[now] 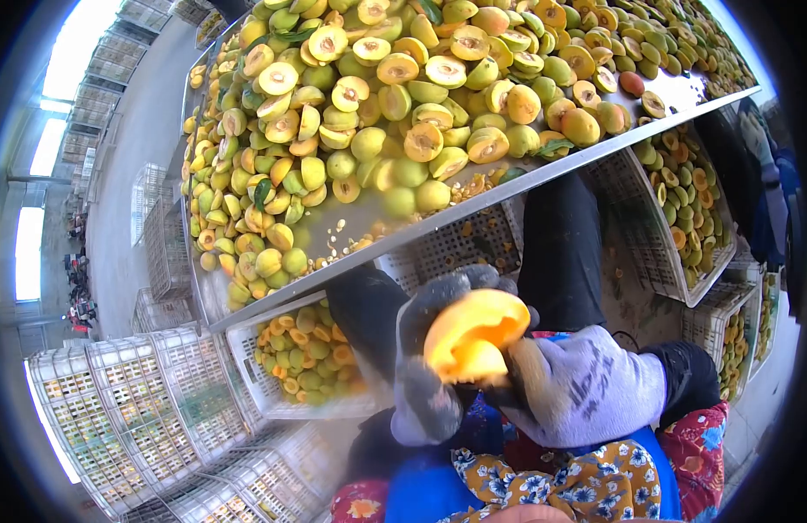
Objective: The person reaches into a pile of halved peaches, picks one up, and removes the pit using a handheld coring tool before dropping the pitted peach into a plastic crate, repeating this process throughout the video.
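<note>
Close to the camera, a halved yellow peach [473,340] shows its hollowed orange flesh. My left hand [425,366], in a grey glove with dark fingers, is wrapped round this half from the left. From the other side my right hand [595,388], in a pale lilac glove with dark writing, reaches up to the lower edge of the fruit. Its fingers are closed, and what they hold, if anything, is hidden behind the thumb and the peach. Just beyond the hands is a metal-edged table [473,213] heaped with whole and halved peaches [403,96].
A white crate of peach halves [303,353] sits below the table at left; another filled crate [682,209] stands at right. Plastic crates [142,410] are stacked at lower left. Under the table is a perforated crate [464,248]. A person's sleeve [761,166] shows at far right.
</note>
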`<state>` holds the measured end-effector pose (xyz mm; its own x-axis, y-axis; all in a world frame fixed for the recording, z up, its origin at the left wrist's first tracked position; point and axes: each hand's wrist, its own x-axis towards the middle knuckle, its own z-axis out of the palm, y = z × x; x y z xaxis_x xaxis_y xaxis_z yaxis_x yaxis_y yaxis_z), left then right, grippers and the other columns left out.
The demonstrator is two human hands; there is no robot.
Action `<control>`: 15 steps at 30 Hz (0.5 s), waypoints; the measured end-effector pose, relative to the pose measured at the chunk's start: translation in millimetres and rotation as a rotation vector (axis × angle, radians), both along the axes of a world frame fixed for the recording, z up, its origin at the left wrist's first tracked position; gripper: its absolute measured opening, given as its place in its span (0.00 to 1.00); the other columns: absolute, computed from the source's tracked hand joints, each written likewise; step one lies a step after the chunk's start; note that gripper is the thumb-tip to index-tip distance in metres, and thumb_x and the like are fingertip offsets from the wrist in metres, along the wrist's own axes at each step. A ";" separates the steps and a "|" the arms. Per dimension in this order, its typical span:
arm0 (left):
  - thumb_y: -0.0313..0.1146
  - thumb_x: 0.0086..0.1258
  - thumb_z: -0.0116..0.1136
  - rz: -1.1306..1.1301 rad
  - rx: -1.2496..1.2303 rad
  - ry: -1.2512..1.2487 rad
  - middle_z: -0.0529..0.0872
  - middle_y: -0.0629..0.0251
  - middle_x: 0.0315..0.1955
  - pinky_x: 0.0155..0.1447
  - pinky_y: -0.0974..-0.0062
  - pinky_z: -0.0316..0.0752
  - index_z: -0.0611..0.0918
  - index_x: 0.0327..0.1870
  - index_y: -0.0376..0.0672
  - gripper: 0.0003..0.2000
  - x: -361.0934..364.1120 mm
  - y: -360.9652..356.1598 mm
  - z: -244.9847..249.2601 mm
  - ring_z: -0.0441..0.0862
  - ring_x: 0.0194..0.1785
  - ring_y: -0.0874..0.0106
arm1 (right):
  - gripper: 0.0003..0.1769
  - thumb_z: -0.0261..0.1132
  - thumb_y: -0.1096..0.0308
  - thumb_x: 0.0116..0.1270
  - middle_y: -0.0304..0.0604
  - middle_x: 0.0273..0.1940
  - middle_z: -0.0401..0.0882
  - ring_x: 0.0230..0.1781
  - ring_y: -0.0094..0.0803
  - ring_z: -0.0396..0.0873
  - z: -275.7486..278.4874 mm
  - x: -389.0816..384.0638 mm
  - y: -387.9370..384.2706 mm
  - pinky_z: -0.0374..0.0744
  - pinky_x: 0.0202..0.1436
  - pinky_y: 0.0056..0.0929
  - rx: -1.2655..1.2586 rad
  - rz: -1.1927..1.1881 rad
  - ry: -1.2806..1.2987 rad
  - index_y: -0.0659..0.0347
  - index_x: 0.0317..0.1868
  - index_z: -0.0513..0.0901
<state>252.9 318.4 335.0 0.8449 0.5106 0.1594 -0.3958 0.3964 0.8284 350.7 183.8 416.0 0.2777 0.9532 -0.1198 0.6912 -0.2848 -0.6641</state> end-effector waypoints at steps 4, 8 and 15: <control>0.51 0.72 0.55 0.082 0.152 -0.087 0.77 0.36 0.58 0.61 0.50 0.78 0.67 0.66 0.30 0.34 -6.8 -3.4 17.6 0.84 0.52 0.49 | 0.22 0.74 0.58 0.49 0.40 0.33 0.83 0.25 0.32 0.82 2.3 -21.7 -33.6 0.77 0.26 0.35 0.212 -0.039 -0.032 0.62 0.42 0.83; 0.52 0.72 0.55 0.030 -0.029 -0.026 0.77 0.37 0.59 0.62 0.48 0.76 0.66 0.68 0.32 0.34 -12.3 -3.7 15.1 0.83 0.53 0.47 | 0.21 0.74 0.59 0.49 0.41 0.31 0.82 0.24 0.32 0.82 -8.0 -6.7 -17.8 0.76 0.24 0.34 0.373 0.021 -0.140 0.63 0.41 0.83; 0.54 0.73 0.53 -0.030 -0.295 0.070 0.75 0.39 0.60 0.64 0.44 0.75 0.65 0.70 0.35 0.34 -14.0 6.1 12.8 0.81 0.56 0.45 | 0.20 0.73 0.59 0.49 0.43 0.29 0.80 0.23 0.32 0.81 -19.8 3.0 1.7 0.74 0.21 0.32 0.484 0.094 -0.213 0.65 0.38 0.82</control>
<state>238.9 324.5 347.8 0.8639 0.5009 -0.0515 -0.3263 0.6348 0.7004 353.8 185.4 396.2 0.1589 0.9075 0.3889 0.8330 0.0882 -0.5461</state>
